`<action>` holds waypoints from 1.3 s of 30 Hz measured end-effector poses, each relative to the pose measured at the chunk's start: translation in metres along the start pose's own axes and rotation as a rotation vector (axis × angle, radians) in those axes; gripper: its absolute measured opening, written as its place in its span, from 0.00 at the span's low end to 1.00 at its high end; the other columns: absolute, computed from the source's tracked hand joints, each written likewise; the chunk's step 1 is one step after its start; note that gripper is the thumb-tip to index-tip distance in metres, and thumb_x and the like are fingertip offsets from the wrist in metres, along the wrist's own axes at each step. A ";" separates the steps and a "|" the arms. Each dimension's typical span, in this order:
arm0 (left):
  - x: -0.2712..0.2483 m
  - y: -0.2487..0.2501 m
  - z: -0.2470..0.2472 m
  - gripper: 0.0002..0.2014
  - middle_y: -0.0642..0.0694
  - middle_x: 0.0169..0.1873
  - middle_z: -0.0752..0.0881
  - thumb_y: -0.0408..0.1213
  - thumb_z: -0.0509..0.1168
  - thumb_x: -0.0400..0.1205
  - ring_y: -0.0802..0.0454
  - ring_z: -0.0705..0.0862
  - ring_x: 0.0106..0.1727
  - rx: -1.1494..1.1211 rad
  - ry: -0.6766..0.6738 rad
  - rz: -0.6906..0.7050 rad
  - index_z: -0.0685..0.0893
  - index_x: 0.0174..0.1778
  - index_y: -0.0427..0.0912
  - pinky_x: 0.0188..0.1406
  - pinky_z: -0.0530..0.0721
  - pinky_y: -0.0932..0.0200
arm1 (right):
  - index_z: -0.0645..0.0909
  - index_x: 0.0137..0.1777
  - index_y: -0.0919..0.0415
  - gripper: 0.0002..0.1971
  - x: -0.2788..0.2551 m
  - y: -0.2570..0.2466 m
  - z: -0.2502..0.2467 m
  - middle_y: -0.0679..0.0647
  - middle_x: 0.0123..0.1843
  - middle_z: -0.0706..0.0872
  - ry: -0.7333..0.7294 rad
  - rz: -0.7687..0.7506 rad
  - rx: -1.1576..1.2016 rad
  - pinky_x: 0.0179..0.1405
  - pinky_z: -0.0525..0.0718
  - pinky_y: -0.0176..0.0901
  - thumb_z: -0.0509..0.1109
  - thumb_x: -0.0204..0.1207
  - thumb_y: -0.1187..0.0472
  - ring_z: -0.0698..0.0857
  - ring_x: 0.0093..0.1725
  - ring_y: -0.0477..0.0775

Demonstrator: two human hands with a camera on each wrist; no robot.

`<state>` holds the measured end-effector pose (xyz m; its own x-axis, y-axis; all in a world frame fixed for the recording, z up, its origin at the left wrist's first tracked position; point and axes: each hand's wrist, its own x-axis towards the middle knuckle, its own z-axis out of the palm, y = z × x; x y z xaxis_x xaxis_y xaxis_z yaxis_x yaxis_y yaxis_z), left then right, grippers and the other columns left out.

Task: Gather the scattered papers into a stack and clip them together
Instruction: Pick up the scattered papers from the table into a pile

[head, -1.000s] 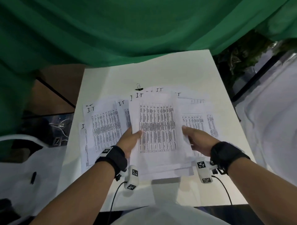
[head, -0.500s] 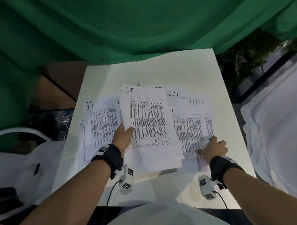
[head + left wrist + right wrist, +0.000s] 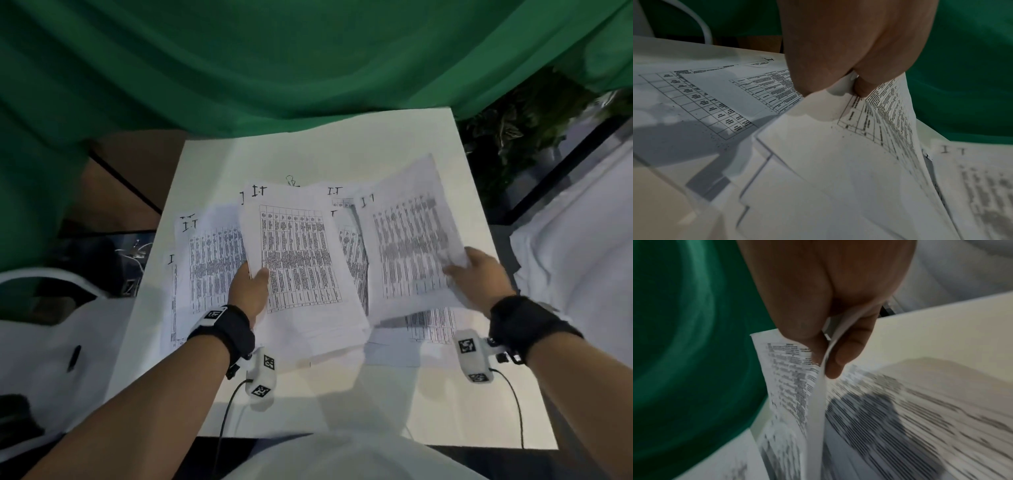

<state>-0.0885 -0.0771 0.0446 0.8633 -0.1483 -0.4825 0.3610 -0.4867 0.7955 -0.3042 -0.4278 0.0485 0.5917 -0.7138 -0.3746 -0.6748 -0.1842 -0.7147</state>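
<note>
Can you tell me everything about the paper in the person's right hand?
The lifted sheet is thin white paper printed with a black table and a bold mark at its top corner. The right hand pinches its near right edge, thumb on top and fingers beneath, so it curves and tilts above the table. It looks blurred. Other printed papers lie under it. Whether it is one sheet or several is unclear.

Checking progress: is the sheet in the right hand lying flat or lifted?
Lifted. The right hand pinches the sheet at its edge, and it casts a shadow on the table.
</note>
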 end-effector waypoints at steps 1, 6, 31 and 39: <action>0.000 0.001 0.001 0.20 0.51 0.68 0.82 0.39 0.60 0.94 0.42 0.80 0.76 0.006 0.004 -0.002 0.76 0.83 0.45 0.72 0.74 0.52 | 0.86 0.55 0.56 0.03 0.004 -0.007 -0.011 0.55 0.49 0.93 0.011 -0.019 0.056 0.48 0.82 0.47 0.74 0.84 0.61 0.90 0.49 0.61; -0.006 0.006 0.010 0.22 0.50 0.76 0.80 0.38 0.56 0.94 0.44 0.78 0.77 0.007 -0.019 -0.020 0.70 0.86 0.47 0.80 0.74 0.46 | 0.88 0.60 0.54 0.07 0.002 -0.034 -0.039 0.52 0.54 0.96 -0.047 -0.087 0.258 0.57 0.88 0.50 0.77 0.84 0.59 0.94 0.50 0.53; -0.003 0.010 -0.013 0.22 0.55 0.71 0.80 0.41 0.60 0.94 0.49 0.78 0.75 -0.032 0.068 0.035 0.73 0.85 0.44 0.72 0.72 0.54 | 0.66 0.87 0.61 0.51 -0.021 -0.013 0.109 0.68 0.79 0.78 -0.088 0.171 -0.187 0.76 0.79 0.61 0.74 0.74 0.27 0.80 0.76 0.70; 0.012 -0.008 -0.066 0.18 0.51 0.66 0.86 0.39 0.60 0.93 0.49 0.83 0.68 -0.050 0.091 0.024 0.79 0.79 0.45 0.69 0.75 0.56 | 0.71 0.77 0.61 0.42 -0.022 0.000 0.152 0.70 0.72 0.74 0.015 0.192 -0.635 0.72 0.73 0.57 0.82 0.71 0.37 0.76 0.70 0.71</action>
<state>-0.0580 -0.0181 0.0567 0.8994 -0.0797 -0.4298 0.3551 -0.4403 0.8247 -0.2502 -0.3100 -0.0329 0.4322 -0.7822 -0.4487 -0.8991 -0.4124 -0.1470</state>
